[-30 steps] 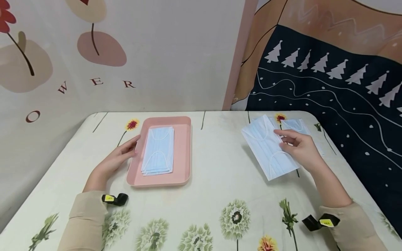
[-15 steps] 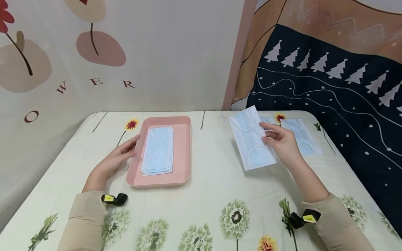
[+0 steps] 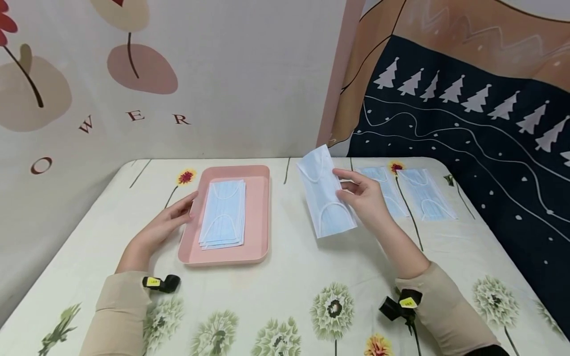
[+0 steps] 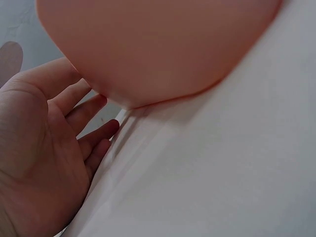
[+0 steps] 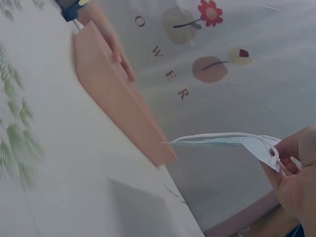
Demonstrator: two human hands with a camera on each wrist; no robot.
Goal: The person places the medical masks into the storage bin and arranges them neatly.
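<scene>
My right hand pinches a light blue face mask by its right edge, with the white ear loops facing up. In the right wrist view this mask is seen nearly edge-on above the table, its shadow below. The pink tray lies to the left with a small stack of face masks in it. My left hand rests at the tray's left side, fingers loosely extended. In the left wrist view its fingertips are right at the tray's outer wall.
Two more face masks lie flat at the back right, one beside the other, partly behind my right hand. A flower-print cloth covers the table. Printed curtains hang behind its back edge.
My right hand has carried the pinched mask left, from near the two masks at the right toward the tray. The left hand and tray have stayed put.
</scene>
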